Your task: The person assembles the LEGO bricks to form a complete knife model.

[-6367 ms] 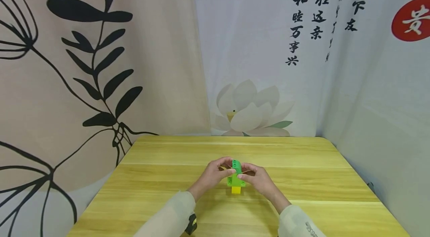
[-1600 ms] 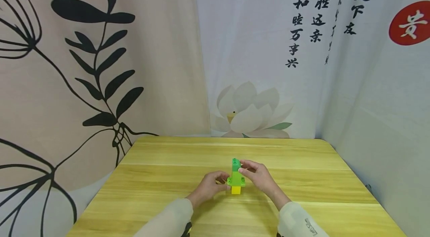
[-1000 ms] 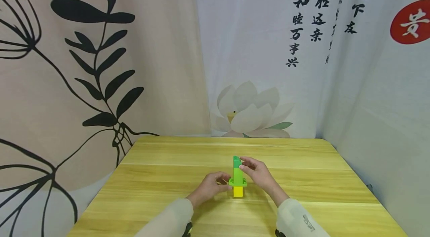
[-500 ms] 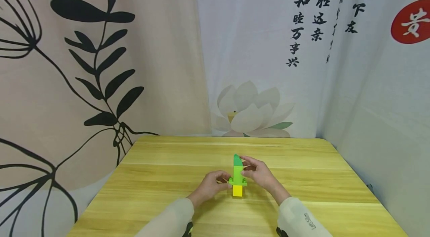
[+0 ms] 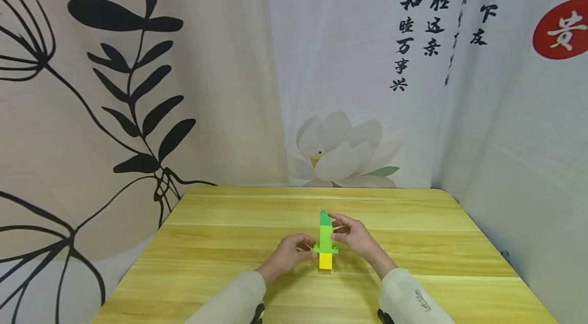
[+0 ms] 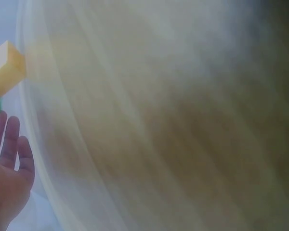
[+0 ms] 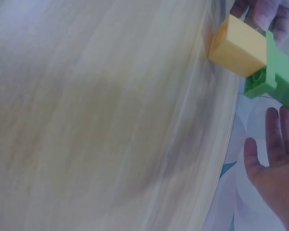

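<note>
A small upright tower of toy building blocks is between both hands at the table's middle. It has a yellow block (image 5: 325, 261) at the bottom, a wider lime plate (image 5: 327, 250), a lime body (image 5: 325, 236) and a darker green curved top block (image 5: 325, 219). My left hand (image 5: 287, 255) pinches the plate's left end. From the right, my right hand (image 5: 357, 240) holds the tower, thumb against the lime body and forefinger by the top block. The right wrist view shows the yellow block (image 7: 238, 48) and the outer fingers of my right hand (image 7: 277, 175) spread away from the blocks.
The wood-grain table (image 5: 206, 252) stretches around the hands. Behind it hangs a printed curtain (image 5: 229, 84) with plants, a lotus and writing. Pale sleeves (image 5: 234, 296) cover both forearms.
My left hand has come down from the upper blocks to the plate's left end. My right thumb has slid from the top block to the lime body. The tower has tilted, its top studs showing less.
</note>
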`<state>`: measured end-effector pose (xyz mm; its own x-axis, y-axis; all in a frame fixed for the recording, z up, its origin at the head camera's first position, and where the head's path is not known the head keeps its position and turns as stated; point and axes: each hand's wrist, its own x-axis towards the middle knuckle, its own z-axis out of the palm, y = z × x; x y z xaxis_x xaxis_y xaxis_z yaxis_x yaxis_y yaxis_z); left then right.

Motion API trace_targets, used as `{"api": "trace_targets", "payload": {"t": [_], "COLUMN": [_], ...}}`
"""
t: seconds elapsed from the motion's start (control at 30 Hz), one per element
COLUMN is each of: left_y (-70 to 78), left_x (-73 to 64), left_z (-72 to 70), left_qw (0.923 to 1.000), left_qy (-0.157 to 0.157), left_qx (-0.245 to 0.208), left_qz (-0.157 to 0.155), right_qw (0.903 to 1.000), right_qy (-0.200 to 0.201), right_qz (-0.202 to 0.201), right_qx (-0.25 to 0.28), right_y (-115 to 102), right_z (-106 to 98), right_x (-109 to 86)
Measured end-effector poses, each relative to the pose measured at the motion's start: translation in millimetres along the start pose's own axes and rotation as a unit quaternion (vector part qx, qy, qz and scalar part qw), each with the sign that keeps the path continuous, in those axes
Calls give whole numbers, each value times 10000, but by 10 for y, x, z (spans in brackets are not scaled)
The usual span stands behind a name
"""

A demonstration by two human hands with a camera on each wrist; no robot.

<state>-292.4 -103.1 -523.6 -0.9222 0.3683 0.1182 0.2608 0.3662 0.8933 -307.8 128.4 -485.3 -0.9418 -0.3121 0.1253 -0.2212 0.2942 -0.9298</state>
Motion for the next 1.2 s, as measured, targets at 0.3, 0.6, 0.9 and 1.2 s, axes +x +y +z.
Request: {"api": "trace_targets", "payload": {"t": [0.3, 0.6, 0.9, 1.2], "left_y": [-1, 27, 22, 41], "left_x": [-6, -17, -37, -66], "left_z": [1, -3, -9, -17], "left_qw": [10000, 9999, 9999, 9999], "left_qy": [1, -38, -45, -58], "left_qx": [65, 105, 146, 116], "left_qz": [12, 85, 41, 13], "right_qw": [9999, 9988, 9980, 9978], "right_qy": [-74, -419, -574, -605], "right_qz": [99, 229, 271, 285], "right_qx": [-116, -52, 72, 46], "right_y": [43, 104, 149, 169], "right_z": [-26, -44, -27, 18], "right_x": [8, -3, 14, 31]}}
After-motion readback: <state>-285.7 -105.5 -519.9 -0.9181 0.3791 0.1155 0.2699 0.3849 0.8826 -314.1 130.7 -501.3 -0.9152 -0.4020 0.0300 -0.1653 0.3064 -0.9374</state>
